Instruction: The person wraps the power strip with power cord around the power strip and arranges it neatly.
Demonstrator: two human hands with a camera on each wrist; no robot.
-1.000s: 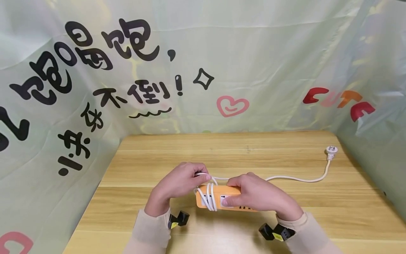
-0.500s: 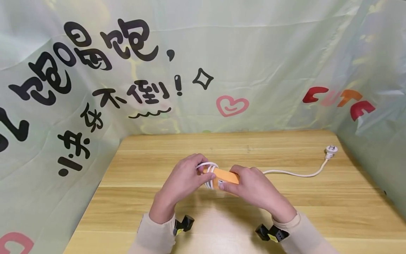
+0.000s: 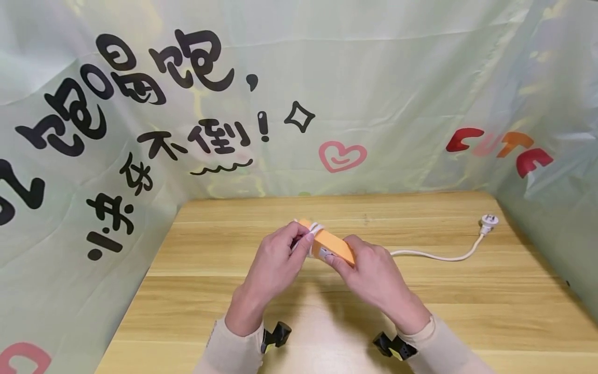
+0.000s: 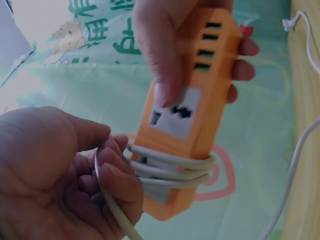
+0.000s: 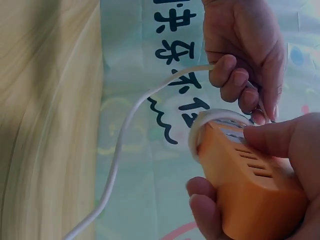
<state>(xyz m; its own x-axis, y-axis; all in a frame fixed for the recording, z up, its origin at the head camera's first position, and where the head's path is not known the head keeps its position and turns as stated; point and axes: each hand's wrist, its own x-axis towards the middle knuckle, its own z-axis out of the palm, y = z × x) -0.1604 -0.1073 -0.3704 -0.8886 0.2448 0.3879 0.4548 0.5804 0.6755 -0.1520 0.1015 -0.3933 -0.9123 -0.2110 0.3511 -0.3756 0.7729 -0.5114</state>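
Note:
An orange power strip (image 3: 333, 246) is held up off the table, tilted, its far end raised to the left. My right hand (image 3: 376, 270) grips its near end, thumb on the socket face and fingers round the back, as the left wrist view shows. Several turns of white cord (image 4: 175, 172) wrap the other end of the strip. My left hand (image 3: 277, 259) pinches the cord between thumb and curled fingers beside those turns. From the left hand (image 5: 245, 60) the cord (image 5: 120, 140) hangs in a loose curve in the right wrist view.
The cord's free length runs right over the wooden table (image 3: 210, 306) to a white plug (image 3: 489, 222) near the far right corner. A pale printed curtain (image 3: 397, 93) closes off the back and both sides.
Both hands have lifted the power strip up and away from me, and it has turned from lying level to tilted. The left hand has drawn the cord round the strip's end. The plug stays put.

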